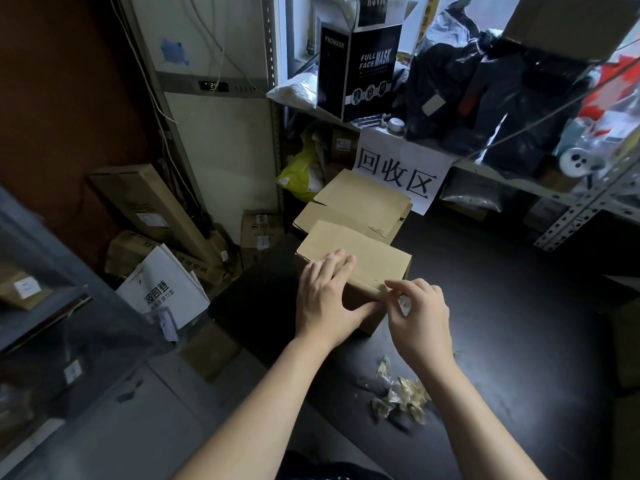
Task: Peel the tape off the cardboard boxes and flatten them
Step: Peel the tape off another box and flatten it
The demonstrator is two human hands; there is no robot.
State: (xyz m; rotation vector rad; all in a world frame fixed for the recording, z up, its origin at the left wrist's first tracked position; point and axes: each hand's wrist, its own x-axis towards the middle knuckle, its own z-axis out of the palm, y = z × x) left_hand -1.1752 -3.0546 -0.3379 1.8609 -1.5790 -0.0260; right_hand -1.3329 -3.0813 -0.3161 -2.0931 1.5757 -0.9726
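- While my left hand (323, 294) lies flat on top of the cardboard box (377, 261), fingers straight and thumb spread against the near face, my right hand (420, 320) has thumb and forefinger curled into a pinch at the near right corner. They hold a shiny scrap I take for the tape (403, 302); how much of it is free I cannot tell.
- The box stands unflattened on the dark table (502, 306), near its left edge, in front of a stack of flattened boxes (360, 202) under a paper sign (398, 171).
- To peel well, I judge the pull should run low and along the seam, folding back over the strip, not straight up. A steep tug is likelier to snap the film or tear the top ply of card.
- The left palm is my anchor: its weight should sit close to where the tape lifts, so the light box neither slides nor tips toward the pull.
- If the strip breaks, a fingernail under the fresh edge restarts it better than scratching at the middle.
- The peeled piece belongs with the crumpled tape pile (405, 396) by my right forearm, apart from the box, so it cannot stick back on.
- Flattening waits until the seams are bare.
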